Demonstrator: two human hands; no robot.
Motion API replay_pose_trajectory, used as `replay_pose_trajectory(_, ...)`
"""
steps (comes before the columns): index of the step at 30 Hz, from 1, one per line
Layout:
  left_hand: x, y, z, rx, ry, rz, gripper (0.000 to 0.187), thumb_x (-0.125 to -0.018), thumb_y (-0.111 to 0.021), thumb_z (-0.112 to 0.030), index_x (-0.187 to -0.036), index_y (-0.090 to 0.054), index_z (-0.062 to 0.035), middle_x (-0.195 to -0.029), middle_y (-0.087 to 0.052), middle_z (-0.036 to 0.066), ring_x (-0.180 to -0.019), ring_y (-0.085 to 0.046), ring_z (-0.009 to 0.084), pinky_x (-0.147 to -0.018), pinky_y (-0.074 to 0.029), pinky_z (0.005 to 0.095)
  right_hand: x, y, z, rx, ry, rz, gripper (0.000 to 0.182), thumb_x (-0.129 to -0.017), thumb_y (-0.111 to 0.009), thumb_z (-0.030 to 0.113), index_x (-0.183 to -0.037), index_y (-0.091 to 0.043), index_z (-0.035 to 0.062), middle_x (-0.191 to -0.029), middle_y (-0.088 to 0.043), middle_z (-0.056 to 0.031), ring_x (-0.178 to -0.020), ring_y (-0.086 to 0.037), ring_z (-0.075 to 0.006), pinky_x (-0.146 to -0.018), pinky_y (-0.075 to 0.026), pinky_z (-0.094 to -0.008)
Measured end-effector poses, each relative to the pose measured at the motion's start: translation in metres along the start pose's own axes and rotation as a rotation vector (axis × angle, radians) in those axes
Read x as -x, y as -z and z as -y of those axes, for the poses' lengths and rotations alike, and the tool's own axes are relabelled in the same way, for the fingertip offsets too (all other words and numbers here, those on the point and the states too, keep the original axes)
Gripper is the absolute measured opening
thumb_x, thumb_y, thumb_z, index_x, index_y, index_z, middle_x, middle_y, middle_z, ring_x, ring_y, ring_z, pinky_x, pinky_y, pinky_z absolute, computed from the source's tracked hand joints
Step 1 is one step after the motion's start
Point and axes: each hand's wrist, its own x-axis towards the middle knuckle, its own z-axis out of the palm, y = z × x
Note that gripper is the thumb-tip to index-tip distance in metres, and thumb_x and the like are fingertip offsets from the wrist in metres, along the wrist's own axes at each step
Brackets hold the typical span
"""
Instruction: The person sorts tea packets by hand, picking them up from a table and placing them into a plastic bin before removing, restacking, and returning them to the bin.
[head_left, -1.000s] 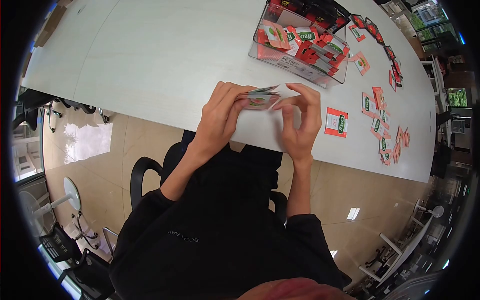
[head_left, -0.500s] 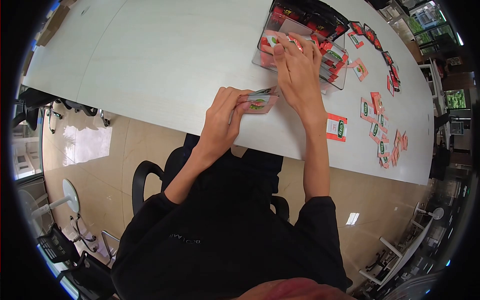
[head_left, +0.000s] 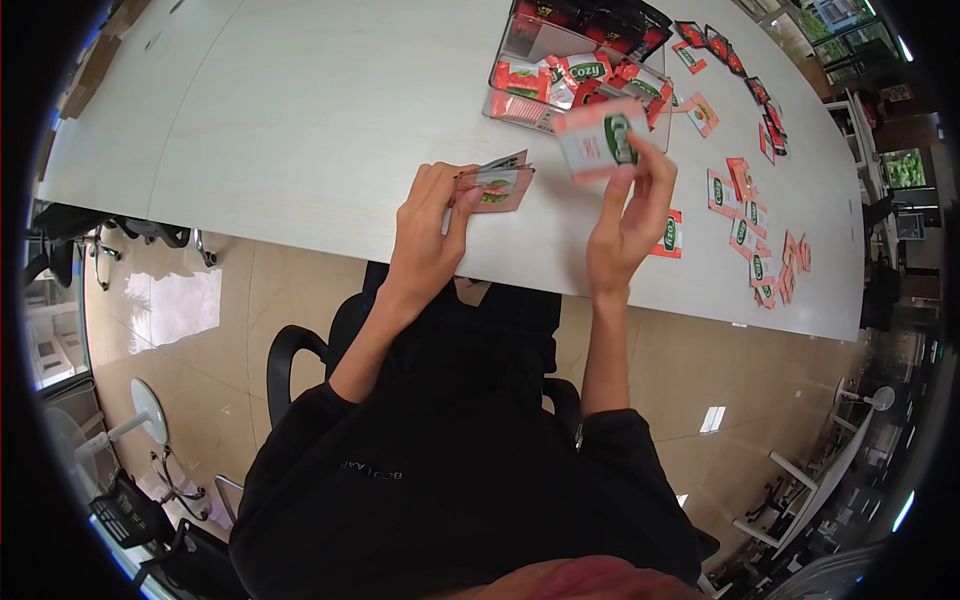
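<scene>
My left hand [head_left: 430,225] pinches a small fanned stack of pink-and-white tea sachets [head_left: 505,192] just above the table's near edge. Between the thumb and fingers of my right hand [head_left: 628,235] is a single sachet [head_left: 592,145] with a green "Cozy" label, slightly smeared by motion. It hangs in front of a clear plastic box [head_left: 535,42], covering part of its near side. Inside that box, red-and-white sachets [head_left: 583,70] fill the near section and black packets [head_left: 610,25] the far one. Another sachet [head_left: 672,235] lies flat beside my right hand, partly hidden by it.
Several loose Cozy sachets [head_left: 745,235] lie scattered at the right of the white table [head_left: 320,130]. Farther back there is a curved row of dark red-and-black packets [head_left: 757,90]. Chair armrests [head_left: 290,350] flank my body below the table edge.
My right hand has come out of the box and back toward me, now with a sachet in it. My left hand keeps its stack. The view has shifted slightly.
</scene>
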Motion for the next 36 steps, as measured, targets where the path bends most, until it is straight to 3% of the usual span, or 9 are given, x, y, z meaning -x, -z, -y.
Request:
replay_pose_trajectory(5,0.001,0.0,0.0,-0.025,0.035,0.008,0.013,-0.094,-0.063,0.002,-0.106,-0.062,0.006,-0.094,-0.062,0.016,-0.083,-0.058,0.0309,-0.072,-0.05,0.039,0.038,0.015,0.006,-0.181,-0.353,-0.066,0.013,-0.103,-0.06,0.006,-0.114,-0.063,0.0008,-0.103,-0.059,-0.0044,-0.091,-0.053,-0.0109,-0.091,-0.047,-0.0286)
replay_pose_trajectory(7,0.001,-0.003,0.003,-0.02,-0.022,-0.054,0.011,-0.098,-0.064,-0.006,-0.102,-0.06,0.0036,-0.089,-0.06,0.014,-0.074,-0.058,0.0265,-0.069,-0.048,0.0323,0.036,0.017,0.0,-0.207,-0.445,0.03,0.013,-0.102,-0.063,0.009,-0.112,-0.063,0.0005,-0.105,-0.059,-0.0034,-0.094,-0.053,-0.0081,-0.079,-0.048,-0.0248)
replay_pose_trajectory(8,0.001,-0.003,0.003,-0.013,-0.015,-0.062,0.012,-0.1,-0.064,-0.007,-0.1,-0.059,0.0035,-0.088,-0.059,0.014,-0.072,-0.056,0.0242,-0.069,-0.047,0.0315,0.035,0.015,-0.004,-0.244,-0.46,0.05,0.015,-0.101,-0.066,0.011,-0.111,-0.063,0.0006,-0.101,-0.06,-0.0033,-0.085,-0.055,-0.007,-0.068,-0.048,-0.0237)
replay_pose_trajectory(11,0.002,-0.003,0.006,-0.043,-0.006,-0.054,0.013,-0.1,-0.064,-0.008,-0.099,-0.058,0.0034,-0.087,-0.058,0.013,-0.072,-0.055,0.0231,-0.068,-0.047,0.0309,0.031,0.014,0.0,-0.148,-0.501,0.195,0.013,-0.101,-0.066,0.011,-0.11,-0.064,0.0012,-0.096,-0.062,-0.0032,-0.074,-0.056,-0.0067,-0.061,-0.046,-0.0243)
replay_pose_trajectory(12,0.001,-0.003,0.005,-0.043,-0.009,-0.055,0.013,-0.1,-0.064,-0.008,-0.099,-0.058,0.0034,-0.087,-0.058,0.013,-0.072,-0.055,0.0231,-0.068,-0.047,0.0309,0.029,0.011,0.002,-0.091,-0.423,0.191,0.012,-0.099,-0.067,0.01,-0.107,-0.065,0.0014,-0.092,-0.063,-0.0031,-0.067,-0.055,-0.0074,-0.062,-0.046,-0.0246)
replay_pose_trajectory(24,0.001,-0.002,0.006,-0.059,-0.015,-0.042,0.013,-0.1,-0.063,-0.008,-0.098,-0.057,0.0039,-0.086,-0.058,0.013,-0.072,-0.054,0.0213,-0.068,-0.046,0.0302,0.03,0.012,0.004,-0.07,-0.454,0.288,0.011,-0.095,-0.07,0.008,-0.105,-0.067,0.0025,-0.091,-0.062,-0.0045,-0.064,-0.057,-0.0095,-0.06,-0.043,-0.0261)
replay_pose_trajectory(27,0.002,-0.002,0.005,-0.037,0.014,-0.026,0.009,-0.096,-0.062,-0.002,-0.101,-0.058,0.005,-0.086,-0.056,0.015,-0.078,-0.053,0.0303,-0.069,-0.046,0.0394,0.032,0.011,0.001,-0.056,-0.425,0.291,0.011,-0.095,-0.07,0.008,-0.105,-0.067,0.0025,-0.09,-0.062,-0.0046,-0.063,-0.056,-0.0098,-0.06,-0.042,-0.0258)
replay_pose_trajectory(29,0.002,-0.003,0.008,-0.065,-0.009,-0.04,0.013,-0.1,-0.063,-0.008,-0.099,-0.058,0.0039,-0.086,-0.058,0.013,-0.072,-0.054,0.0203,-0.068,-0.046,0.0297,0.032,0.011,0.003,-0.066,-0.44,0.29,0.011,-0.095,-0.07,0.008,-0.105,-0.067,0.0025,-0.09,-0.062,-0.0046,-0.063,-0.056,-0.0099,-0.06,-0.042,-0.0257)
replay_pose_trajectory(36,0.002,-0.003,0.005,-0.049,-0.016,-0.049,0.013,-0.1,-0.063,-0.008,-0.099,-0.058,0.0039,-0.087,-0.059,0.013,-0.073,-0.055,0.0205,-0.069,-0.047,0.03,0.032,0.011,-0.001,-0.008,-0.389,0.3,0.011,-0.094,-0.07,0.008,-0.104,-0.067,0.0026,-0.089,-0.062,-0.0051,-0.067,-0.053,-0.0113,-0.062,-0.042,-0.0274)
